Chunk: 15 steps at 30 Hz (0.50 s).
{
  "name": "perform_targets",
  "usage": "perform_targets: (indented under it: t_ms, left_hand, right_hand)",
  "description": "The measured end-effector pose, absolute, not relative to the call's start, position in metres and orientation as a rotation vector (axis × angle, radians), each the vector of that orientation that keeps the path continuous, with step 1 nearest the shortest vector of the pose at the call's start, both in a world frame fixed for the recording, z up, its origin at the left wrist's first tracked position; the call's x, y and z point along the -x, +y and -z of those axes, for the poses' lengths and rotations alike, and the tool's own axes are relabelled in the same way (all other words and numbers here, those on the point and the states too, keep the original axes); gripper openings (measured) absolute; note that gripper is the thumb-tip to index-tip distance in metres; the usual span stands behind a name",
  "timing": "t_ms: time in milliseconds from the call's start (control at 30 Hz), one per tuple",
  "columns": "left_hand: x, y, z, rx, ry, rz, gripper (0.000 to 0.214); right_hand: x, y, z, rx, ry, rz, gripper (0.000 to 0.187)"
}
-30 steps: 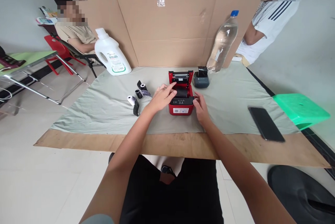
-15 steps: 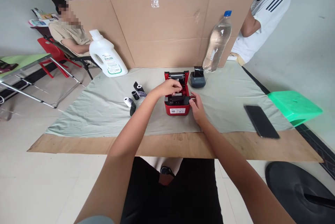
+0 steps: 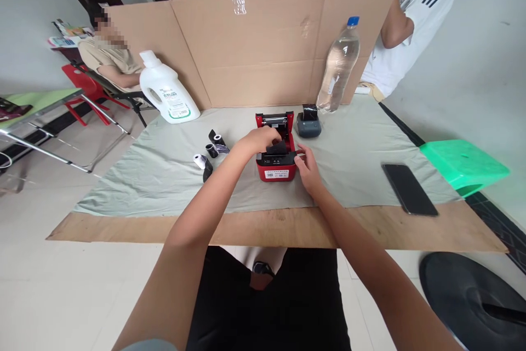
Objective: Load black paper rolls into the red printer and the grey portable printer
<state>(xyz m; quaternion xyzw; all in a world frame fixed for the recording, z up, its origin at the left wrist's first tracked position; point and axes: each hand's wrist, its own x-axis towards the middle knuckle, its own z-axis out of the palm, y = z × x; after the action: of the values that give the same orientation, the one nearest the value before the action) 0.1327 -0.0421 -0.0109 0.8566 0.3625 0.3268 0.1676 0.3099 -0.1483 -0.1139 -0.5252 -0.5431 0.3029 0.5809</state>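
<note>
A small red and black label printer (image 3: 278, 174) stands on the cloth with its lid (image 3: 274, 120) tipped up at the back. My left hand (image 3: 263, 139) reaches down into its open bay from the left, fingers bent and closed. The fingertips are hidden inside, so what they hold does not show. Beside them a black strip (image 3: 278, 147) rises over the printer's front part. At the right front corner, my right hand (image 3: 307, 165) grips the printer's side with thumb and fingers.
Several small rolls (image 3: 211, 150) lie left of the printer. Behind it to the right is a dark grey mini printer (image 3: 309, 125). A white jug (image 3: 170, 93), a water bottle (image 3: 339, 72) and a cardboard screen (image 3: 258, 39) line the back. A phone (image 3: 409, 189) lies right; two people are beyond.
My left hand has turned and lowered slightly into the printer's bay. The black strip now stands up over the front part, covering the pale piece seen there before. My right hand stays in place.
</note>
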Motion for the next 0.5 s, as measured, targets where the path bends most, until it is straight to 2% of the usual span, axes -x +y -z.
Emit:
perform_targets:
  t_ms: [100, 200, 333, 500]
  left_hand:
    - [-0.106, -0.058, -0.008, -2.355, 0.95, -0.802, 0.016]
    - [-0.08, -0.081, -0.022, -2.155, 0.909, -0.961, 0.035]
    - [-0.057, -0.104, -0.028, -1.868, 0.747, -1.09, 0.037]
    - [-0.047, -0.107, -0.038, -2.088, 0.694, -1.219, 0.042]
  right_hand:
    - [-0.31, -0.15, 0.113, 1.239, -1.253, -0.714, 0.054]
    - [-0.311, -0.158, 0.1, 1.22, -1.276, -0.609, 0.051]
    - [-0.305, -0.167, 0.047, 1.092, -1.378, -0.441, 0.032]
    - [-0.27, -0.15, -0.038, 1.056, -1.718, -0.8, 0.03]
